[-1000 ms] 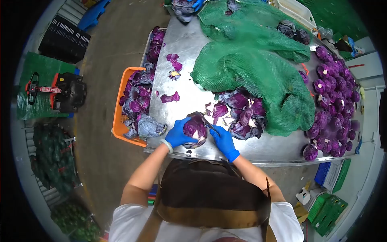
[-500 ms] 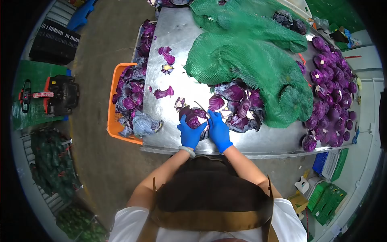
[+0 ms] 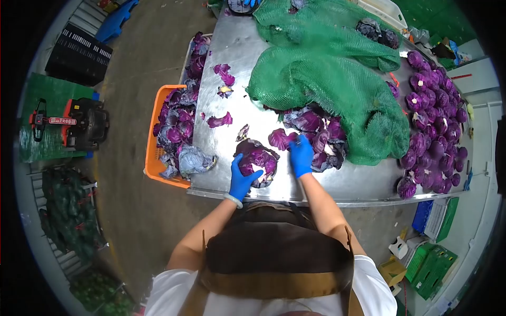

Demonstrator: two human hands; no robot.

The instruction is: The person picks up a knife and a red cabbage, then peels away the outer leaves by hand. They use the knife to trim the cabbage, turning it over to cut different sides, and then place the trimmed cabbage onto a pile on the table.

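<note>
A red cabbage (image 3: pixel 259 158) with loosened outer leaves rests on the metal table near its front edge. My left hand (image 3: pixel 242 179), in a blue glove, grips it from the left and below, thumb over the pale part. To the right, my right hand (image 3: pixel 301 156), also blue-gloved, is off the cabbage, fingers bunched at the edge of a purple cabbage leaf (image 3: pixel 279 139). That leaf lies against a heap of stripped leaves (image 3: pixel 308 121). The exact grip of the right fingertips is partly hidden.
Left of the table (image 3: pixel 211 181) stands an orange crate (image 3: pixel 151 152) full of leaves. Green netting (image 3: pixel 327 95) covers the table's middle. Many trimmed cabbages (image 3: pixel 429 126) are piled at the right. Another person's gloved hand (image 3: pixel 252 2) shows at the far edge.
My right hand has left the cabbage and moved right to the leaf heap. My left hand stays on the cabbage, whose top is now more exposed. The view has shifted slightly.
</note>
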